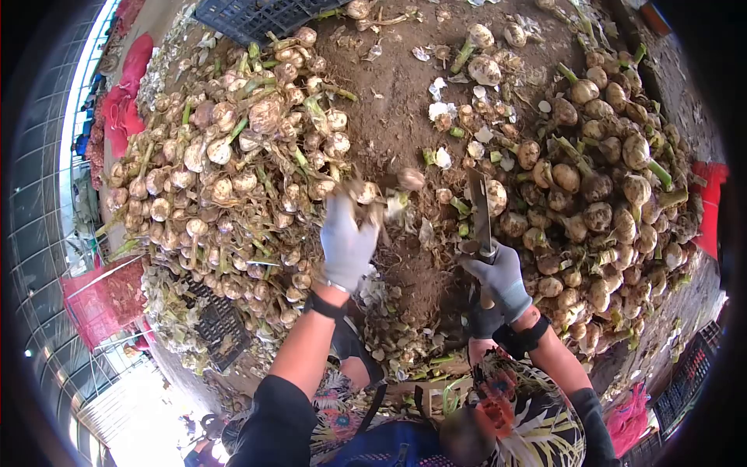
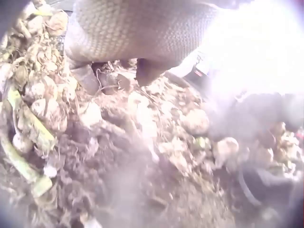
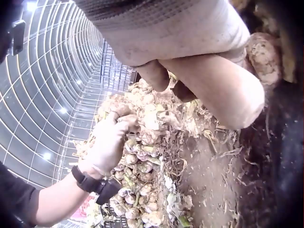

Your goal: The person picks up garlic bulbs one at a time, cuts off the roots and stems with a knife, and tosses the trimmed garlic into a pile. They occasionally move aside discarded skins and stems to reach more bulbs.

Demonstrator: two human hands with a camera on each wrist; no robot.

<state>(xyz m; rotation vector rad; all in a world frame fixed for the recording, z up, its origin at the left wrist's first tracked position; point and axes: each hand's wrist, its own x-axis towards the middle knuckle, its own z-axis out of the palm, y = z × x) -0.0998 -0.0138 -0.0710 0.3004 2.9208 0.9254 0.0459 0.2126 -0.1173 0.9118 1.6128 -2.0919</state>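
My gloved left hand [image 1: 348, 245] is at the inner edge of the left garlic heap [image 1: 226, 167], its fingers around a garlic bulb [image 1: 366, 192] with dry, stringy stalks. Motion blur softens the fingertips. Just right of them, another bulb [image 1: 411, 179] is blurred. In the right wrist view, the left hand [image 3: 107, 142] has bent fingers among bulbs. The right hand [image 1: 502, 280], also gloved, grips a knife whose broad blade [image 1: 480, 206] points away from me. That blade lies beside the right garlic heap [image 1: 591, 202]; the right wrist view shows the thumb [image 3: 218, 90] but hides the knife.
Bare soil [image 1: 381, 101] runs between both heaps, with peelings and cut stalk pieces scattered nearby. A dark plastic crate [image 1: 257, 17] stands at the far end. Red netting [image 1: 128, 101] lies beyond the left heap, and a red mesh sack [image 1: 105, 300] sits lower left.
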